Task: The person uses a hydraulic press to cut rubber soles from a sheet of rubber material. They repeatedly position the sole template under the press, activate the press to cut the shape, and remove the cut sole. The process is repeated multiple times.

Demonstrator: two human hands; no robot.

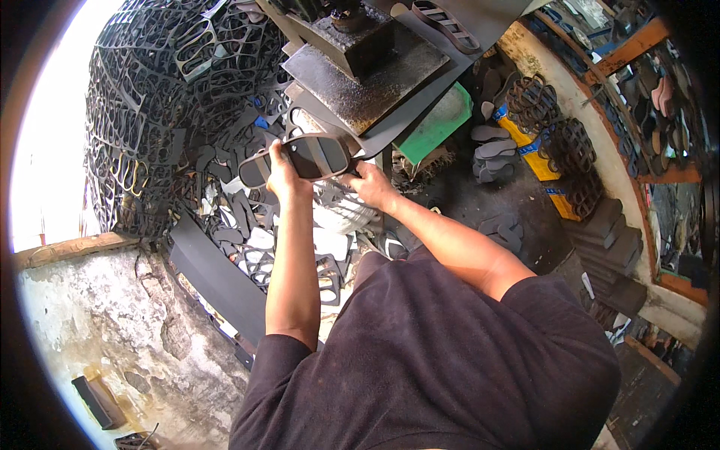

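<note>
Both of my hands are at a sole-shaped cutting die [330,155], a dark metal outline with crossbars, tilted in the air before the press. My left hand [287,176] is closed around its left part, thumb over the top. At its lower right edge my right hand [373,186] is closed, its fingertips partly hidden. Dark material shows inside the die's outline. Just beyond stands the press with a worn flat metal plate [330,82]. A dark sheet [405,112] sticks out below that plate. Another sole-shaped die with bars [446,26] lies on the far right of the sheet.
A tall heap of cut-out sheet scraps [142,112] rises at the left. Loose offcuts [240,217] cover the floor below my hands. A green panel [439,124] stands right of the press. Bundled soles [532,101], yellow boxes [536,157] and stacked soles [495,154] lie farther right.
</note>
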